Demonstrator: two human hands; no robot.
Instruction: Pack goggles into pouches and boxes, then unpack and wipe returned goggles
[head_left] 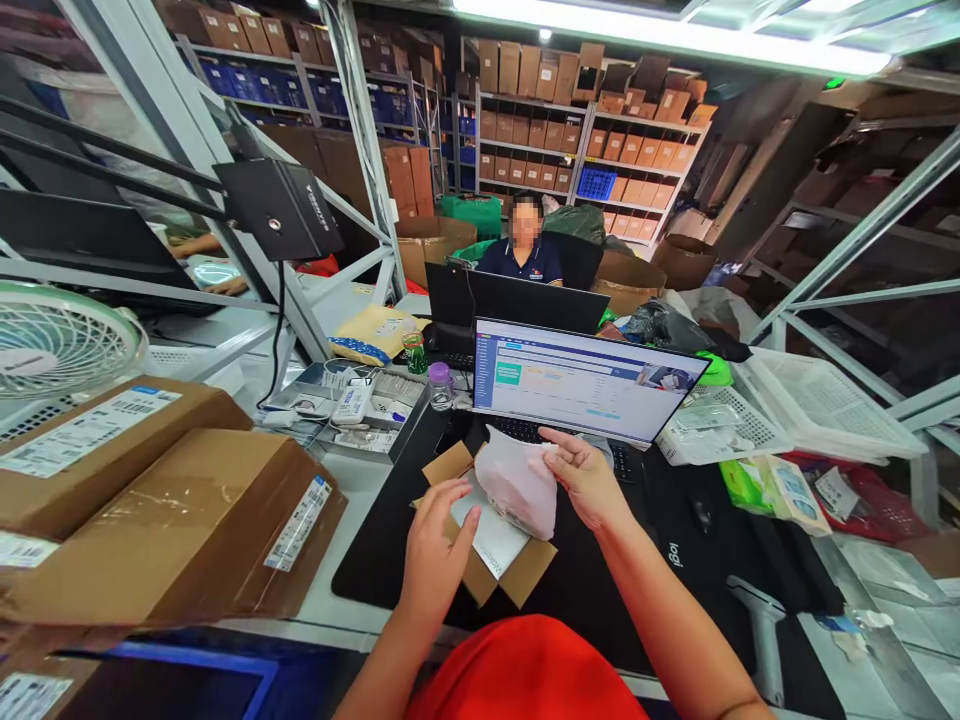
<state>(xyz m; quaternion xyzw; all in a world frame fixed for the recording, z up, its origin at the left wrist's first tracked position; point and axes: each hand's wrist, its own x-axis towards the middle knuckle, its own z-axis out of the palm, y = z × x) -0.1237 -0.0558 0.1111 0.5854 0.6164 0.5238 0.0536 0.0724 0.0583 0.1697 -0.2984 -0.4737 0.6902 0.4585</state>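
Observation:
My right hand [581, 475] pinches the edge of a pale pink, translucent pouch [517, 482] and holds it tilted above a small open cardboard box [529, 575]. Inside the box lies a white packet or box with printed lettering [491, 540]. Over the box's left side is my left hand [442, 530], its fingers spread and apart from the pouch. What the pouch contains cannot be made out. Beneath the cardboard box is a black desk mat [600, 590].
Large cardboard boxes [180, 520] stand on the left near a fan [60, 340]. Behind the pouch are a monitor [577, 380] and a purple-capped bottle [440, 388]. A scanner [761, 630] and mouse [701, 512] lie right. A person [521, 255] sits opposite.

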